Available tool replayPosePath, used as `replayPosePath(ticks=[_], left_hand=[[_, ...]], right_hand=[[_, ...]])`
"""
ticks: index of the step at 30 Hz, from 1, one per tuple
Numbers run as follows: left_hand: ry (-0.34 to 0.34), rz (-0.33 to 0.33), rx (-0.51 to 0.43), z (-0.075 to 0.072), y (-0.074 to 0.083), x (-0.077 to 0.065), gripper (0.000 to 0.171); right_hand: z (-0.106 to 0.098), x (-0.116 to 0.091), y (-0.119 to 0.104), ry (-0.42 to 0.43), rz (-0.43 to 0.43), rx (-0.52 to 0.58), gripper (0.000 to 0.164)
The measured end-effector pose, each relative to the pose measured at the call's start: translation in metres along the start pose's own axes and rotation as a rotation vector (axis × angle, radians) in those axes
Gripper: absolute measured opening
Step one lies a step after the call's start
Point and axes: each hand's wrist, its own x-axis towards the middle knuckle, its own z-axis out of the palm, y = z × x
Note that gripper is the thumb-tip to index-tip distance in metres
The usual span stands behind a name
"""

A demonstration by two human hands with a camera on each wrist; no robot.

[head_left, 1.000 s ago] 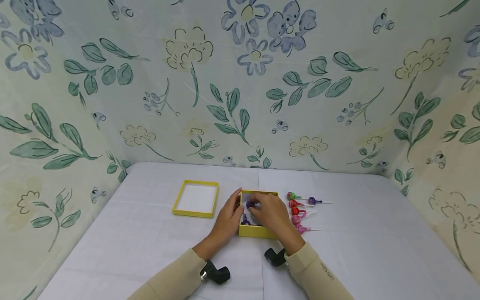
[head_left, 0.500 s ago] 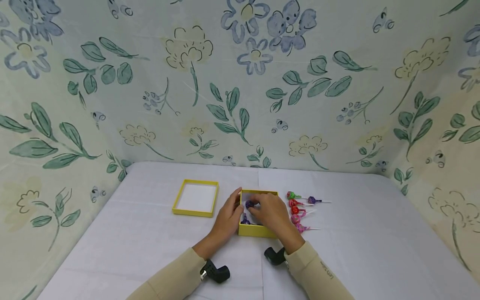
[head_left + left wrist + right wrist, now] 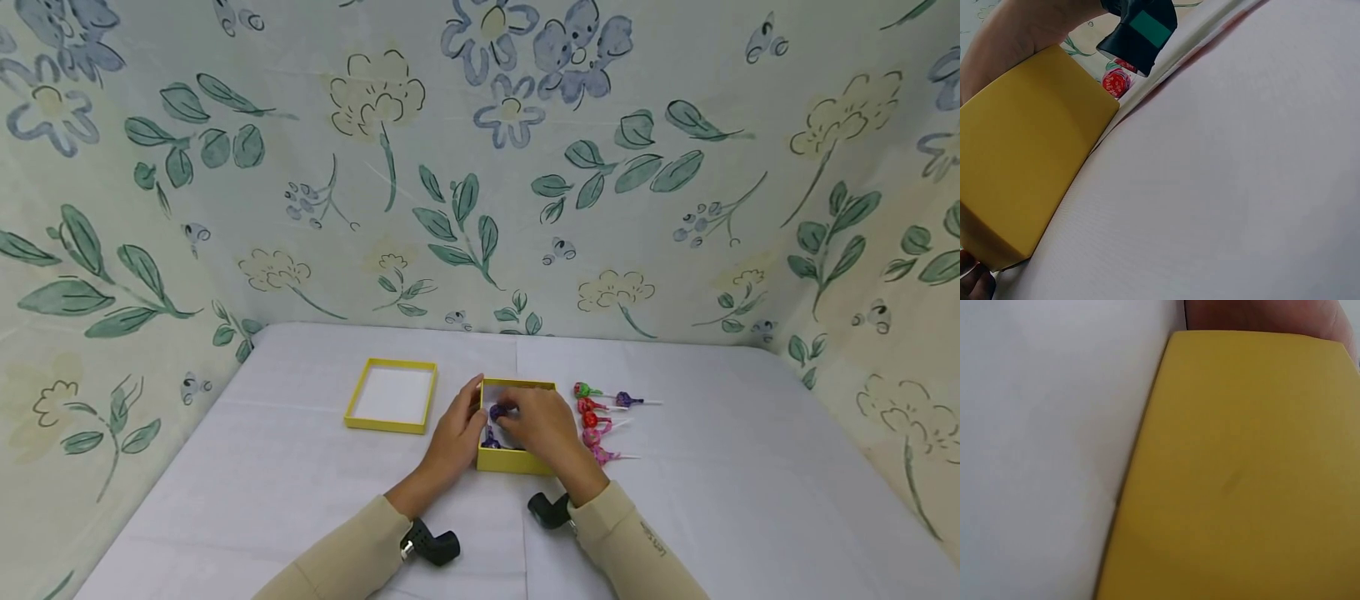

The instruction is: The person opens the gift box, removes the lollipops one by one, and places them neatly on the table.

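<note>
A yellow box (image 3: 513,462) with a white inside stands at the middle of the table. My left hand (image 3: 453,429) holds its left side, thumb at the rim and fingers along the outer wall. My right hand (image 3: 542,423) reaches into the box and pinches a purple lollipop (image 3: 497,412) by the head; the hand covers its stick. Another purple lollipop (image 3: 491,438) lies in the front left corner of the box. Both wrist views are largely filled by the outer yellow wall (image 3: 1035,144), and what the fingers do inside is hidden there.
Left of the box lies its yellow-rimmed lid (image 3: 393,398), white inside facing up. Right of the box, several lollipops lie on the white cloth: a green one (image 3: 582,391), red ones (image 3: 591,421), pink ones (image 3: 592,439) and a purple one (image 3: 625,401). Floral cloth (image 3: 495,208) walls the back.
The pinched purple lollipop's head has shifted very slightly to the left and down within the box. Otherwise both hands, the box and the lid stay in place.
</note>
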Motion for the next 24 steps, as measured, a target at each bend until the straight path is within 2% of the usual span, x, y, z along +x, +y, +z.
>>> replayPosePath(ticks=[10,24], left_hand=[[-0.007,-0.014,0.002,-0.0002,0.0001,-0.0005,0.054],[-0.002,-0.018,0.002,0.0,0.0012,-0.0007,0.053]], right_hand=[[-0.0019,0.0008,-0.0024,-0.044,-0.005,-0.038,0.035],[-0.0008,0.0011,-0.0032,-0.04,-0.011,-0.059,0.025]])
